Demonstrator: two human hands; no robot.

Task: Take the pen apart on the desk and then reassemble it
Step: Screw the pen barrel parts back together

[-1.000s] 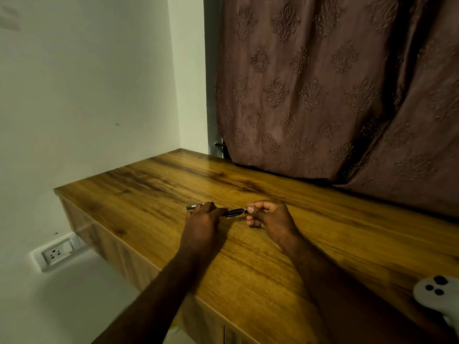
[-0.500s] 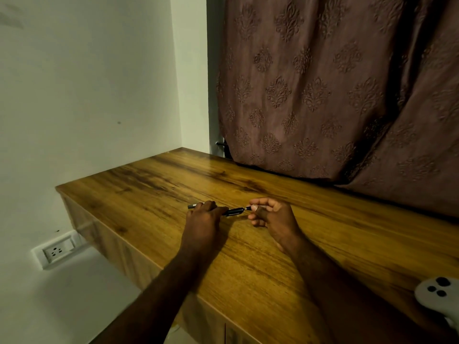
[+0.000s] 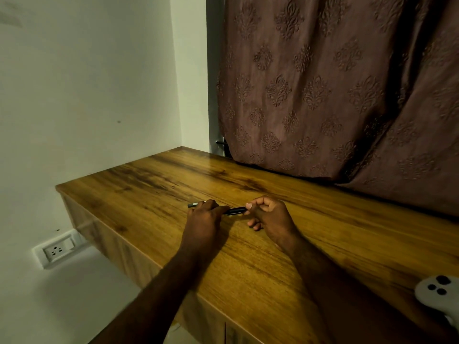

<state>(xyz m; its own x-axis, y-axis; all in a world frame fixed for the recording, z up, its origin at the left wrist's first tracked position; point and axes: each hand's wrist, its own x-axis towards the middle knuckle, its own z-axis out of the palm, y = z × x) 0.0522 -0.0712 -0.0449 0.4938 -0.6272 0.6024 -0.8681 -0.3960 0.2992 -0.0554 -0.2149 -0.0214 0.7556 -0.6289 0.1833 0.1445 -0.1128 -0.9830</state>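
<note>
Slim black pen with a grey left end [image 3: 234,210] is being held level, low over the brown wood-grain desk top [image 3: 323,249], roughly mid-desk. Contact with the surface cannot be told. The pen is being gripped at both ends.

Left hand [image 3: 202,220]: fingers are being curled over the left part of the barrel, with the back of the hand facing the camera. Only the grey end is being left exposed beyond the knuckles, pointing toward the plain white wall [image 3: 87,95].

Right hand [image 3: 272,219]: the pen's right end is being pinched between thumb and forefinger. The remaining fingers are being kept curled underneath, with one fingertip showing below the hand.

A short black stretch of barrel is being left visible in the gap between the two hands. Any join is being hidden by the fingers, so whether the pen is in one piece cannot be told.

Both forearms are being extended over the near desk edge.

Surroundings:
- A brown curtain with an embossed floral pattern [image 3: 323,83] is hanging behind the desk, with its hem resting on the far edge
- A white wall socket plate [image 3: 56,250] is being seen below the desk's left corner
- A white rounded controller with dark buttons [image 3: 437,294] is lying at the right near edge, well apart from the hands and partly cut off by the frame
</note>
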